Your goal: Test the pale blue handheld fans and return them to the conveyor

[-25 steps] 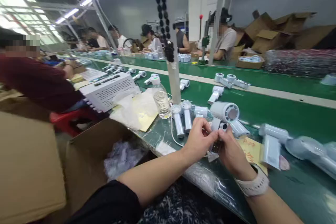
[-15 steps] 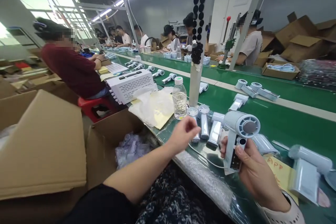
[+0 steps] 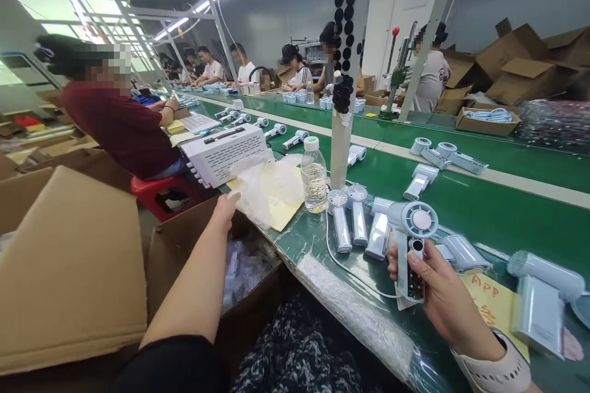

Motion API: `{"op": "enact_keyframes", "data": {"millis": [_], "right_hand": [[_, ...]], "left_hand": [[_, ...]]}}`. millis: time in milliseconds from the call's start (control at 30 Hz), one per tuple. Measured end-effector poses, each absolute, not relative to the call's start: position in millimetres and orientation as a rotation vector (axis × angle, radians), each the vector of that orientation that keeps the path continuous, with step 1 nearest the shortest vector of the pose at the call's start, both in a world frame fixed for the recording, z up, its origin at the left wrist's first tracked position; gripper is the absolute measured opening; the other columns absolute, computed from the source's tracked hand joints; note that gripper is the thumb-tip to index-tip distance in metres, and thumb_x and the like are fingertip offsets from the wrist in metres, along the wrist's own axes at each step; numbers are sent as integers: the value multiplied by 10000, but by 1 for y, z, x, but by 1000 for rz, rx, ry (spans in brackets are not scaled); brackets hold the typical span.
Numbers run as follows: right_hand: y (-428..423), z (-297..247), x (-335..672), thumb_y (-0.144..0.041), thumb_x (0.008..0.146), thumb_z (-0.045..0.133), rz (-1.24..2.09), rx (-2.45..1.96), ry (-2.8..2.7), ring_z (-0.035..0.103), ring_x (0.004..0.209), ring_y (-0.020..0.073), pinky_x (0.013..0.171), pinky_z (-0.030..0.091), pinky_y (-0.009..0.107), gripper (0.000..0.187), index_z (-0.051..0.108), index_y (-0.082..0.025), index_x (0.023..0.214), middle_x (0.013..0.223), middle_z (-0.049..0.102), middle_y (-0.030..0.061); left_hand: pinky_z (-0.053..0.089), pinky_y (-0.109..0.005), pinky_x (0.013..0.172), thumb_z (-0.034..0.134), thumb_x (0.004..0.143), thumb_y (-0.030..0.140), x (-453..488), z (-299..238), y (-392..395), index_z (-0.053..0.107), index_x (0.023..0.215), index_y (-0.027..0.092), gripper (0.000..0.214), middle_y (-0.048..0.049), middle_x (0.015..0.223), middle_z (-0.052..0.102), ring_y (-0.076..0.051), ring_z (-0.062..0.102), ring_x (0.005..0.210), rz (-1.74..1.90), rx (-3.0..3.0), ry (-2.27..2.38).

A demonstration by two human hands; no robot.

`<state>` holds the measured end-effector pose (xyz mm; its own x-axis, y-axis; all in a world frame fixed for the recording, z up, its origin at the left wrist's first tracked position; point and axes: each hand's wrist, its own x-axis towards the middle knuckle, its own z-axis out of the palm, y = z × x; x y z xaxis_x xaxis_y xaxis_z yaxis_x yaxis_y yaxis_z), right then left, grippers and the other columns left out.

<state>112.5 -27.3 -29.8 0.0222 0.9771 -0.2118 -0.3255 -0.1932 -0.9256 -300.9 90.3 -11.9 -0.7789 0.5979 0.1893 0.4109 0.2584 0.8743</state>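
Note:
My right hand [image 3: 437,295] grips the handle of a pale blue handheld fan [image 3: 412,239], held upright above the table's near edge, thumb on its front. A thin white cable [image 3: 343,264] trails from it across the table. My left hand [image 3: 225,206] is stretched out to the left with its fingers extended and nothing in them, over the rim of an open cardboard box [image 3: 184,239] holding clear plastic bags [image 3: 242,264]. Crumpled plastic and a yellow sheet [image 3: 271,193] lie just beyond it.
Several more fans [image 3: 354,221] lie by a water bottle [image 3: 314,173] and a white post [image 3: 343,135]. A white machine [image 3: 225,153] and a seated person in red [image 3: 124,123] are at left. Other workers sit along the green conveyor [image 3: 483,196].
My left hand let go of the fan and swung left and down to the cardboard box. My right hand keeps the fan, now held alone and upright.

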Motion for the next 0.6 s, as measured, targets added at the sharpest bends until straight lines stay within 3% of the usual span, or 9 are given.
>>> {"op": "enact_keyframes", "data": {"millis": [200,300,400,600], "right_hand": [[-26,-35,115,-552,668,879,1476,-1145,-792,644,766,165,695,567,288,535,691,-238,1058,978,728,33],[-25,-36,120,-533,676,883,1527,-1131,-803,656,784,179,713,572,309,534,693,-241,1081,1008,732,43],[-26,-36,119,-542,692,867,1496,-1127,-799,649,780,180,715,569,312,521,694,-236,1078,998,729,45],[-29,-32,114,-558,715,836,1417,-1119,-792,629,766,171,711,551,302,499,689,-234,1066,980,717,37]], "left_hand": [[572,-460,907,625,952,376,-330,-40,84,593,1279,163,391,-112,1276,627,-241,647,1086,1402,842,2268],[550,-394,865,690,877,296,-337,-34,78,656,966,141,182,-53,959,662,-224,649,949,1421,925,2314],[484,-351,836,685,807,217,-334,-19,71,523,714,199,188,11,727,539,-207,589,819,1506,1051,2417],[413,-341,739,570,895,340,-308,34,52,384,789,256,230,35,694,413,-179,468,677,1718,1297,2467]]}}
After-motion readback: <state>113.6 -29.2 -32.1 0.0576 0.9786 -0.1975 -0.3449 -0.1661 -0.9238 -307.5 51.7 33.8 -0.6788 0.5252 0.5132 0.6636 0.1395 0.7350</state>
